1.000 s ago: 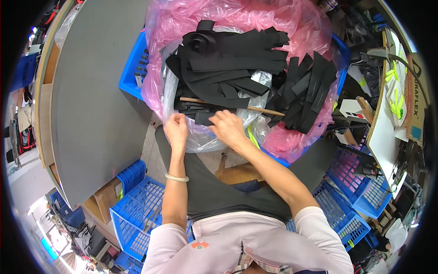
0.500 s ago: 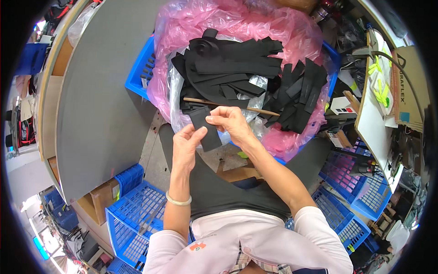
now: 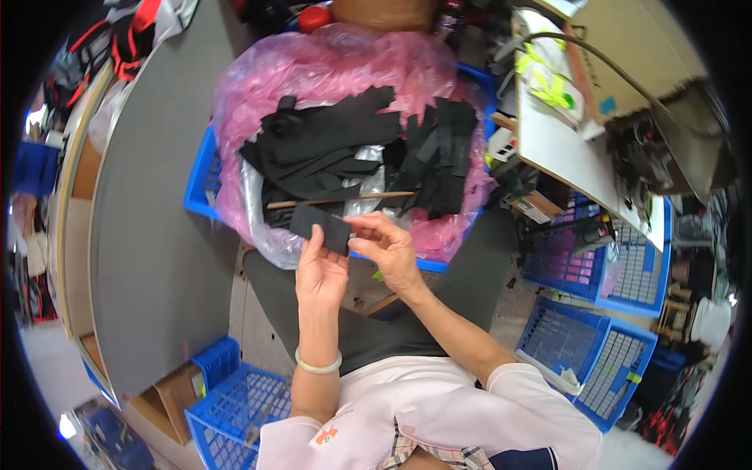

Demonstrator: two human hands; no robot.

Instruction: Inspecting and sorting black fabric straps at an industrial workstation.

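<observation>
A small black rectangular piece (image 3: 319, 225), apparently fabric or webbing, is between my hands above the near edge of the basket. My left hand (image 3: 321, 274) supports it from below, thumb on its face. At its right corner, the thumb and fingers of my right hand (image 3: 392, 254) pinch the edge. Just beyond my hands stands a blue basket (image 3: 202, 176) lined with pink plastic (image 3: 313, 63). Inside lie a heap of black strips (image 3: 329, 145) and another bundle of black strips (image 3: 446, 157). A thin wooden stick (image 3: 392, 195) lies across the near side of the heap.
A grey tabletop (image 3: 157, 235) runs along my left. On the right is a white worktop (image 3: 564, 160) with a cable arching over it. Blue crates (image 3: 235, 407) stand at lower left, with more blue crates (image 3: 595, 345) at lower right. My legs flank the basket's near side.
The whole view has shifted. The black piece has turned from hanging lengthwise to lying more sideways, and my right hand has moved from its upper edge to its right corner.
</observation>
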